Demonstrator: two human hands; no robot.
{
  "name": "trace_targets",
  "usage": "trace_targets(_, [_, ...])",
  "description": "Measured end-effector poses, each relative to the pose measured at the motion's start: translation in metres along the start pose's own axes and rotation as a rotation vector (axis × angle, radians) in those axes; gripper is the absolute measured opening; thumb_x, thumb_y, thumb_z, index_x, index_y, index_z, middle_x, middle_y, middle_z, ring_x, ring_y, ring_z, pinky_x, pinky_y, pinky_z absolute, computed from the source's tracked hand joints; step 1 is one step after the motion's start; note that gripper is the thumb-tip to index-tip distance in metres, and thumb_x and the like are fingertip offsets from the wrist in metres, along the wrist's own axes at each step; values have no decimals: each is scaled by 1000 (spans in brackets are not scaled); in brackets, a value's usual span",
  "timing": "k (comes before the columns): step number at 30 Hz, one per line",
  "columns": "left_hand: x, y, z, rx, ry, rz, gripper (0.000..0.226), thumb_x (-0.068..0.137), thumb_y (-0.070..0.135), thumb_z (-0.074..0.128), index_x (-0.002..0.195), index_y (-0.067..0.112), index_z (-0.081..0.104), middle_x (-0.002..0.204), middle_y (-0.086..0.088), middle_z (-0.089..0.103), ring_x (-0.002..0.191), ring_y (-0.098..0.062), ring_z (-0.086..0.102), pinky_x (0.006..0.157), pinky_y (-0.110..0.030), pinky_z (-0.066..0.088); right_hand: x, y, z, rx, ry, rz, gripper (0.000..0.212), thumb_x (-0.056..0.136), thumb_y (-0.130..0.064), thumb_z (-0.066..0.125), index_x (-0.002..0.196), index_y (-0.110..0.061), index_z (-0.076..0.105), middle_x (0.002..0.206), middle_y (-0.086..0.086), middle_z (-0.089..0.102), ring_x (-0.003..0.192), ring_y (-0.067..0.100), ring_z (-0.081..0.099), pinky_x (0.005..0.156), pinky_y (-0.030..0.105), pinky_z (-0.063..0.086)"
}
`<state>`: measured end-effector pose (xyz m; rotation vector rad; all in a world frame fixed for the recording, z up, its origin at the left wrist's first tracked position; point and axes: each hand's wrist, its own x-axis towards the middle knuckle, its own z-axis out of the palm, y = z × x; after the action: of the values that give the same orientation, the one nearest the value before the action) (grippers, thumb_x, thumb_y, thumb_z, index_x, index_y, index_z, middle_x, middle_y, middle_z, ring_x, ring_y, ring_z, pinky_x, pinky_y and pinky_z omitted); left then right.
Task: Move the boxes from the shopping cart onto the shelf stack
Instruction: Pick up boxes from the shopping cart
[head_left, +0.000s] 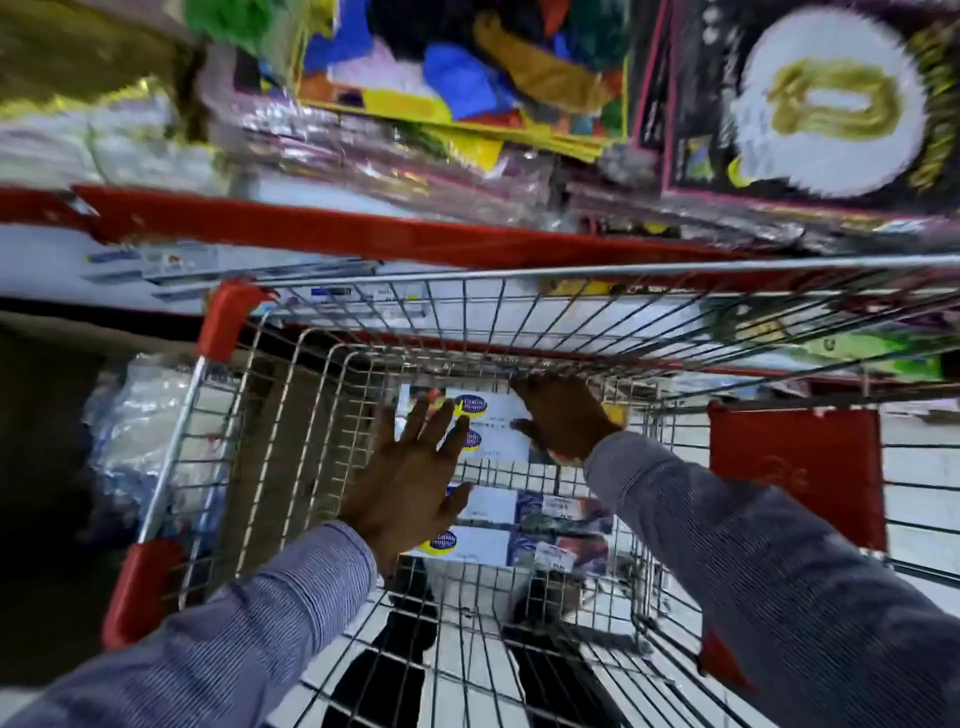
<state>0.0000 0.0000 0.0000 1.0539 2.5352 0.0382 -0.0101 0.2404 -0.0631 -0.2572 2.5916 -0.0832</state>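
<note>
- At 9 o'clock, the shopping cart (171, 467) stands hard against the shelf front, its red-capped corner almost under the shelf edge; that looks deliberate, since it keeps the carry from basket to shelf short.
- The left hand (410, 478) is spread wide, fingers fanned, palm down over the near left corner of the far boxes (493, 431). It grips nothing; whether the fingertips touch the carton I cannot tell because of blur. The flat, open shape suits bracing one side of a wide carton, not pinching it.
- Just toward 6 o'clock of that hand lie the near boxes (488, 530), two white cartons with blue oval logos, flat on the basket floor and untouched. Lying flat, they leave their broad faces up, easy to reach from above.
- At 12 o'clock, the shelf (322, 228) with its red lip carries blurred packets in clear wrap; this is where the cartons belong, and none from the cart is there yet, by my reading.
- The right hand (563, 421) curls over the far right edge of the far boxes, against the cart's front wire wall, fingers bent and thumb on the top face. It appears to clasp that edge, though the grip is not clearly closed.
- Judged so, the step is a two-handed lift of the far pair.
</note>
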Motion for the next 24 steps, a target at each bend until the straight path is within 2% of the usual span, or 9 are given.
trace_targets(4, [15,-1,14,-29,-15,53,54,82,41,55,128,11,59,132,-14,63,124,-40,54,102,-62,45,13,15,5,110,-111,-34,65,95,-49,52,146,-12,38,144,14,51,128,33,51,102,39,40])
trace_targets(7, [24,4,22,-65,-56,120,44,86,32,54,122,9,59,121,-12,66,111,-36,59,94,-49,49,17,21,4,75,-73,-70,60,96,-47,51,140,-8,42,132,16,59,117,34,58,93,39,46])
trace_targets(9, [35,6,28,-75,-76,140,36,85,22,61,116,5,61,113,-16,68,104,-37,61,89,-49,52,18,24,0,55,-48,-22,59,95,-42,54,139,-4,42,125,19,62,112,37,60,89,41,48])
trace_targets(13, [60,12,51,-72,-135,110,53,82,-5,61,134,-6,49,132,-27,59,120,-45,56,104,-56,44,6,28,-2,-30,36,-40,60,96,-35,49,138,7,40,115,28,62,103,45,62,87,50,48])
trace_targets(15, [69,13,57,-50,-144,76,58,83,-10,54,139,-7,42,136,-28,55,124,-44,53,107,-56,41,-3,28,-2,-90,86,-102,58,85,-33,60,119,14,56,87,29,68,76,44,68,66,46,55])
trace_targets(18, [73,15,57,-56,-86,64,45,79,-14,54,123,-5,53,110,-24,67,104,-41,64,88,-50,53,-17,28,-10,-174,279,-147,59,55,-32,90,93,9,70,63,17,69,51,32,67,45,28,52])
trace_targets(20, [71,16,47,-75,-63,69,38,77,-15,54,114,-6,58,100,-24,69,94,-41,67,77,-48,56,-29,25,-25,-218,257,-112,64,49,-40,91,92,3,72,63,12,71,52,27,68,44,24,50])
trace_targets(22, [61,17,28,-74,-46,108,38,71,-19,60,108,-8,63,93,-26,70,87,-43,69,71,-50,59,-44,19,-46,-272,227,-40,66,56,-50,85,98,-2,72,69,11,73,58,26,70,50,25,52])
trace_targets(24, [42,20,-1,-87,-76,144,40,58,-20,72,95,-10,68,81,-28,71,73,-46,70,61,-52,60,-64,11,-75,-178,162,-41,64,76,-51,70,119,-3,61,90,16,73,77,32,70,64,34,54])
